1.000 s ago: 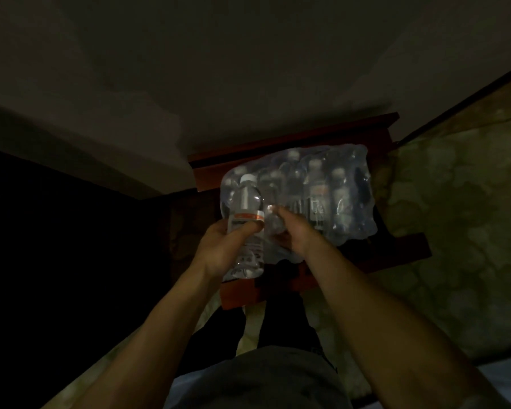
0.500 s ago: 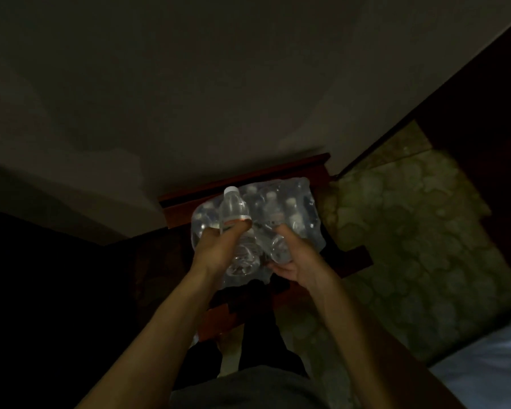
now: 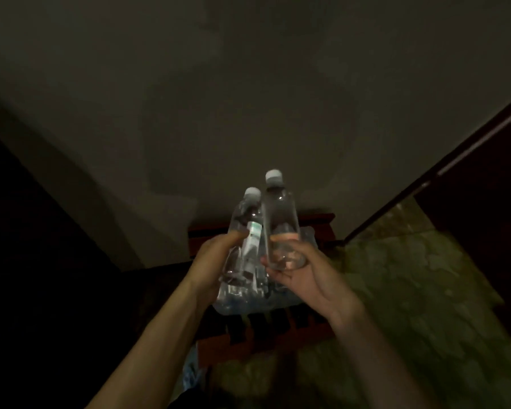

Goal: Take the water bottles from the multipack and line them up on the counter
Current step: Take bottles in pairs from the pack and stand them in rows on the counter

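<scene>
Both bottles now lifted clear of multipack (image 3: 248, 293) at frame centre. Left hand (image 3: 211, 261) wraps green-label bottle (image 3: 245, 231); right hand (image 3: 304, 274) cups orange-label bottle (image 3: 279, 219) low, upright, likely ready for carrying. Counter not visible.

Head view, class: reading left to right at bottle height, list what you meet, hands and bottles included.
left hand → bottle with the green label → bottle with the orange label → right hand → patterned floor
</scene>
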Tool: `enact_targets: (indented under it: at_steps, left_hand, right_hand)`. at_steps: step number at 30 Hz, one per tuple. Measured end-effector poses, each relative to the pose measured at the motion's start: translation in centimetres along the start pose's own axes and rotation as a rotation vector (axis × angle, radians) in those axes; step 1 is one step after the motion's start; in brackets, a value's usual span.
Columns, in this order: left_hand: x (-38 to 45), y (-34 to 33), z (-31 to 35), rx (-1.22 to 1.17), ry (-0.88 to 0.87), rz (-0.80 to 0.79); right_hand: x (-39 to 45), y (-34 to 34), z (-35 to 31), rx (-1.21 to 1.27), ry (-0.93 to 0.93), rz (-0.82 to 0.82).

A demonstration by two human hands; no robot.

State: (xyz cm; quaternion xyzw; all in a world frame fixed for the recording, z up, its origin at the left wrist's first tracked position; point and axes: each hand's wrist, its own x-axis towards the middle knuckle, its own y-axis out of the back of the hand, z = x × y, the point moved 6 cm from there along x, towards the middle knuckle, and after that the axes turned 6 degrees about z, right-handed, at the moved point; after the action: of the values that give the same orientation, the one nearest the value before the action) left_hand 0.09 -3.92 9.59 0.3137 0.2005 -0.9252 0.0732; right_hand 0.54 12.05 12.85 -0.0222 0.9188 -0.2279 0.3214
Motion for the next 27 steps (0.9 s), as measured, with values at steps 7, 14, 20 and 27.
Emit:
enact_targets:
  at_steps: [7, 14, 20, 27]
  left_hand:
    - [-9.4, 1.7, 4.6, 0.034, -0.336, 0.019]
    - [-19.7, 4.1, 7.6, 0.140, -0.593, 0.179]
    - [-26.0, 7.6, 11.7, 0.104, -0.804, 0.202]
    - [-30.4, 13.7, 15.2, 0.134, -0.889, 0.305]
  right_hand:
    - [-5.4, -6.1, -1.0, -0.190, 0.165, -0.200]
    - [-12.0, -13.4, -0.9, -0.341, 0.397, -0.303]
    - [-14.7, -18.3, -0.3, -0.289, 0.481, -0.366]
    - [-18.6, -26.7, 1.3, -0.384, 0.551, -0.465]
